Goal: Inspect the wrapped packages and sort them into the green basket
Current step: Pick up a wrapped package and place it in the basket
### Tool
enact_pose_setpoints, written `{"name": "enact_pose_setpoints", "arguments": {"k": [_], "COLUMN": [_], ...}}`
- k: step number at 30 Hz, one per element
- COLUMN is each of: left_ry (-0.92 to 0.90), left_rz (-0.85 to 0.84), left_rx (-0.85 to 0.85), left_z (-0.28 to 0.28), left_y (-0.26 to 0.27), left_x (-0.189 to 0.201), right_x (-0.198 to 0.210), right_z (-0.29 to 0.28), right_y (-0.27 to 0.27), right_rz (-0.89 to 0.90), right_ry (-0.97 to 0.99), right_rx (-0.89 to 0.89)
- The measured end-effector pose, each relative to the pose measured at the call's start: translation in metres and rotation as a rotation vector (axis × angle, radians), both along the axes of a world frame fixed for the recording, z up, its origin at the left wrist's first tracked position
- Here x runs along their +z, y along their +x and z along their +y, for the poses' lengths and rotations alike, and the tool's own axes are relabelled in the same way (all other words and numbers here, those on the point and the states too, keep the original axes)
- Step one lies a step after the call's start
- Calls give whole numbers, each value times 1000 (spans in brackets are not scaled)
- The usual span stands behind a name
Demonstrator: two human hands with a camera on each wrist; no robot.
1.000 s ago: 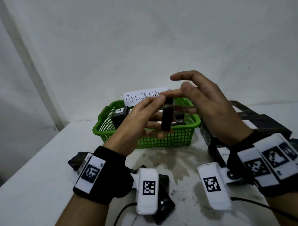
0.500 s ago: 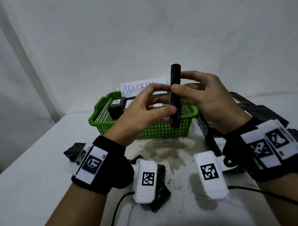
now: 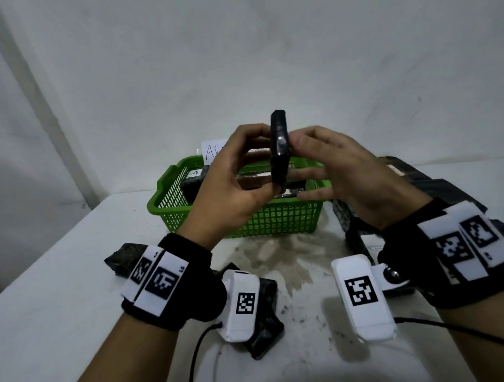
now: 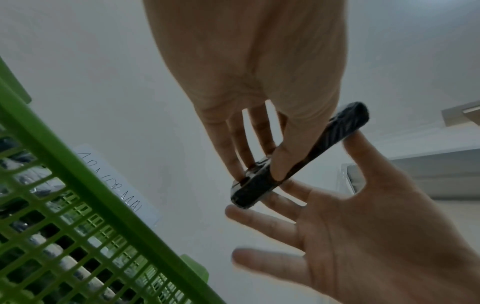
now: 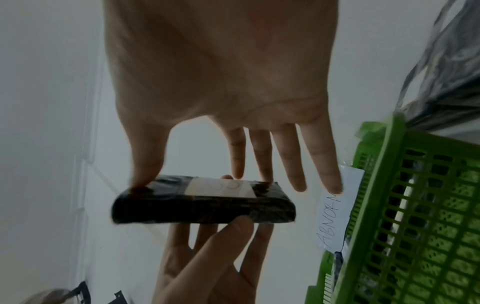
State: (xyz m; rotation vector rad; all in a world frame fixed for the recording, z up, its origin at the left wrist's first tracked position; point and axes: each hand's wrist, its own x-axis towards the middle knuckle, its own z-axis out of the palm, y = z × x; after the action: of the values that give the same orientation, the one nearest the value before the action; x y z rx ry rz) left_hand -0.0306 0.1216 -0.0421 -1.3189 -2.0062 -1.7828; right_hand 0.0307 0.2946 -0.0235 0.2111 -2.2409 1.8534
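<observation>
Left hand (image 3: 230,186) and right hand (image 3: 342,172), raised palm to palm, pinch a black wrapped package (image 3: 280,149) upright and edge-on between thumbs and fingertips, the right hand's lower fingers splayed, just above the green basket (image 3: 246,220) of packages beyond them on the bench (image 3: 47,286).

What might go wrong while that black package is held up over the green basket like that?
The black package is only pinched at its edges by the left hand and right hand, so it might slip. Falling, it would probably land in the green basket before inspection is finished. Its white label faces away from the head view, so it might be misread.
</observation>
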Motion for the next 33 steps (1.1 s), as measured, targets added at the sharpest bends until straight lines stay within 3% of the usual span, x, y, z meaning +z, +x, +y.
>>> {"name": "enact_pose_setpoints", "arguments": {"k": [5,11,14,18,21,27,33], "left_ry": [-23,-39,48,-120,-107,-181,-241], "left_rz": [87,115,-68,-472,-539,-500,-418], "left_rx": [33,79,88,-67,-179,-181,-138], "left_z": [0,1,0,-5,-6,-4,-4], "left_y": [-3,-4,1,7,7,6,5], "left_x": [-2,-2,5,12,12,6,4], "right_x": [-9,-9,-11,-14,-16,-7,-6], "right_z": [1,-5,-7,-1,3,6,1], "right_y": [-1,-4,-7,-7,-7,-7,-7], "right_rz": [-59,57,127,207,192,181,301], "right_ry": [-50,-80,-64,142,206,-60,29], "right_rx": [180,74,16,17,43,-101,-149]}}
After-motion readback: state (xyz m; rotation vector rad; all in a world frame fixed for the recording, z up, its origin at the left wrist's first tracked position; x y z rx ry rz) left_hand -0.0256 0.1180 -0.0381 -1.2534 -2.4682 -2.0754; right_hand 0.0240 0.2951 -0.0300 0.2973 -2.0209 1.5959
